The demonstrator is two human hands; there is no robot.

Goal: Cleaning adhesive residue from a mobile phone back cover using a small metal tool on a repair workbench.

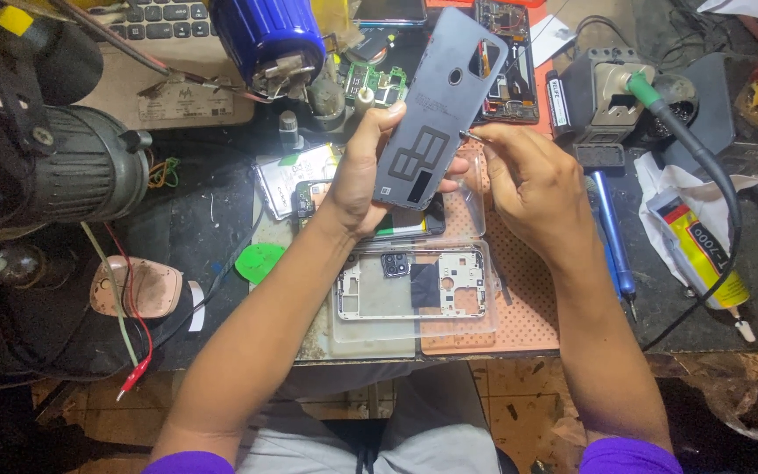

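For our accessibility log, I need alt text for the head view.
The left hand holds up a grey phone back cover while the right hand pinches a small metal tool against it. Below lie a phone frame and an orange mat.

a phone repair workshop is indicated. a cluttered dark workbench (pixel 203 228) is seen, covered by an orange perforated work mat (pixel 519 316). a soldering iron stand (pixel 611 96) with green-handled iron, a bare circuit board (pixel 375 83), a stripped phone frame (pixel 414 285), a glue tube (pixel 704 254), a blue screwdriver (pixel 611 233) and a laptop keyboard (pixel 164 22) are noted.
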